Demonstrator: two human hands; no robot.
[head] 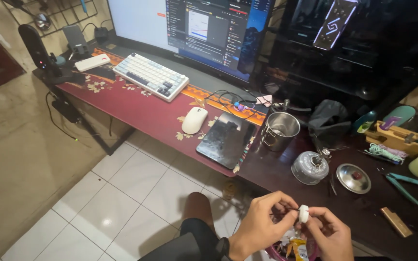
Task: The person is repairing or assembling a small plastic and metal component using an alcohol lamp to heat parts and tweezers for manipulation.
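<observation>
My left hand (pixel 262 224) and my right hand (pixel 330 232) meet at the desk's near edge. Between their fingertips they pinch a small white round part (pixel 304 213). A thin dark pin or wire seems to run from my left fingers into it, though it is too small to tell. Right below my hands sits a pink bowl (pixel 286 251) with small yellow bits in it, mostly hidden. On the desk just beyond my hands stand a grey metal canister (pixel 309 168) and a small shiny metal dish (pixel 354 178).
The dark desk (pixel 267 169) carries a steel mug (pixel 280 130), a black tablet (pixel 226 139), a white mouse (pixel 194 120), a white keyboard (pixel 150 76) and a wide monitor (pixel 194 29). Teal pliers (pixel 405 182), a wooden organiser (pixel 395 137) and a brass piece (pixel 395 222) lie right. White tile floor (pixel 122 203) spreads left.
</observation>
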